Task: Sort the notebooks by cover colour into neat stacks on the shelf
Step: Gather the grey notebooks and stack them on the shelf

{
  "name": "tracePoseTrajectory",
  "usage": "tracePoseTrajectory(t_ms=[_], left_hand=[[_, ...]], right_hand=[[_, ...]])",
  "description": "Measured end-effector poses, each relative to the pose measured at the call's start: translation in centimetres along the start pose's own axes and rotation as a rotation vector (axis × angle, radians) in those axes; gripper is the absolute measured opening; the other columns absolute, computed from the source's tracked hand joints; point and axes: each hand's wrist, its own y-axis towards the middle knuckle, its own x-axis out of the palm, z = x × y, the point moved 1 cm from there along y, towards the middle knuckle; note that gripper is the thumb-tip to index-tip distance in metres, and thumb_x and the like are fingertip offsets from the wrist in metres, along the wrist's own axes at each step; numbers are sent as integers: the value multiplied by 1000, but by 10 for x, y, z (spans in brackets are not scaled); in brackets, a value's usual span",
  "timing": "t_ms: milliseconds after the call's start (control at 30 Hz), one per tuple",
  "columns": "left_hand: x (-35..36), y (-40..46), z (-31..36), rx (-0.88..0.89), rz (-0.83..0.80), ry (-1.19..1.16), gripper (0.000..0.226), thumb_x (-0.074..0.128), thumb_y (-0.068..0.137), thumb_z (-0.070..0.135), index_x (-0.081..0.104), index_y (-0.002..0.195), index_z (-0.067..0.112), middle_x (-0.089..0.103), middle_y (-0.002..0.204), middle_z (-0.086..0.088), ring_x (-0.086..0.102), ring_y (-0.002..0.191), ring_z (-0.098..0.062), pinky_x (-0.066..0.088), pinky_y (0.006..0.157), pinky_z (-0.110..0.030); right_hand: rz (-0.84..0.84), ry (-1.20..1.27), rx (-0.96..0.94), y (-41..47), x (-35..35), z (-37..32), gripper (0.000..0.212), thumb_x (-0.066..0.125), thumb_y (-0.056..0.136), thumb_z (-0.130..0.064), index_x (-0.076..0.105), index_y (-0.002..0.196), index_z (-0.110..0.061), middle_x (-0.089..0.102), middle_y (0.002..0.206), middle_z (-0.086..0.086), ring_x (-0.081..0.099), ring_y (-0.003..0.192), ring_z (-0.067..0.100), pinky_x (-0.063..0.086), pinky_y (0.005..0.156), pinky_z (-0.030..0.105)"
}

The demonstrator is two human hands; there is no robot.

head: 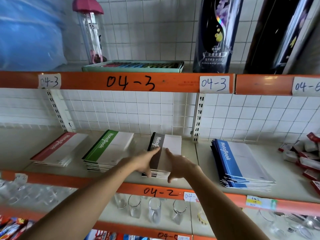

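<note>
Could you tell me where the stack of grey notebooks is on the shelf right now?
The grey notebooks lie mid-shelf in the head view, between the green notebooks and the blue notebooks, with the left hand and right hand on them.

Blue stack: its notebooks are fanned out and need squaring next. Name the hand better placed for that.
Right, probably. The right hand rests on the grey stack, directly beside the blue stack; the left hand would have to cross over.

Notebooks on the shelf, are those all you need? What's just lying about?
For the job: red notebooks; green notebooks; grey notebooks, with both hands, left and right, on them; blue notebooks.

Just lying about: water bottle; crayon box; drinking glasses; small red boxes.
</note>
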Motion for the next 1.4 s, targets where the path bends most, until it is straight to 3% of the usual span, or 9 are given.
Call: tracePoseTrajectory(t_ms=[133, 300, 433, 633, 867, 967, 1100, 1233, 1400], left_hand=[[0, -6, -1, -12, 25, 5, 138, 96, 57, 26, 0, 155, 40, 49, 143, -19, 55, 123, -34, 46, 102, -40], [-4, -8, 3, -2, 3, 45, 130, 90, 68, 24, -3, 157, 35, 54, 131, -20, 59, 112, -32, 49, 92, -37], [-6, -10, 1, -19, 25, 10, 132, 92, 65, 24, -1, 156, 37, 51, 139, -18, 57, 114, -30, 49, 95, -38], [-5, -11, 3, -25, 60, -28, 133, 96, 55, 23, 10, 155, 42, 42, 150, -14, 51, 127, -30, 45, 103, -36], [-5, -6, 7, -47, 3, 43, 137, 94, 60, 20, -3, 155, 41, 48, 144, -17, 57, 119, -32, 51, 94, -43], [-2, -3, 7, -49, 30, 33, 136, 93, 62, 14, -2, 155, 43, 47, 139, -18, 60, 110, -32, 52, 87, -39], [-2, 1, 0, -50, 36, -45, 140, 96, 55, 13, 2, 153, 49, 40, 148, -15, 53, 124, -34, 48, 100, -43], [8, 26, -21, -19, 33, -44, 148, 101, 39, 31, -2, 141, 61, 45, 149, -8, 51, 129, -30, 47, 103, -46], [-2, 3, -6, -9, -20, 17, 145, 97, 52, 32, -8, 151, 49, 34, 157, -11, 40, 139, -31, 40, 109, -46]], right_hand=[[42, 1, -39, 3, 4, 0, 131, 91, 62, -33, -5, 150, -33, 59, 126, 19, 58, 113, 36, 51, 94, 52], [29, 22, -45, 3, 2, 4, 130, 90, 63, -35, -5, 153, -28, 58, 129, 20, 55, 118, 39, 48, 96, 51], [39, 55, -68, 0, -2, 6, 125, 89, 66, -34, 2, 154, -25, 60, 126, 18, 58, 114, 36, 51, 92, 44], [31, 57, -62, -1, -1, 8, 123, 88, 67, -33, 2, 154, -24, 59, 127, 20, 59, 112, 37, 53, 90, 47], [-37, 77, -24, -1, 2, 8, 136, 89, 67, -32, -14, 155, -26, 53, 135, 25, 52, 123, 39, 45, 102, 48], [31, 34, -9, 2, 10, 6, 142, 92, 61, -34, -16, 153, -31, 58, 128, 23, 56, 118, 38, 49, 97, 52], [48, 0, -22, 5, 11, 8, 138, 92, 61, -37, -12, 152, -32, 61, 124, 21, 60, 111, 38, 52, 91, 51], [11, -21, -18, 4, 3, 10, 131, 89, 68, -32, -10, 154, -25, 59, 126, 24, 60, 112, 39, 51, 92, 50], [-77, 75, -42, 6, -3, 12, 135, 87, 70, -39, -16, 154, -22, 50, 143, 19, 49, 129, 37, 42, 106, 49]])
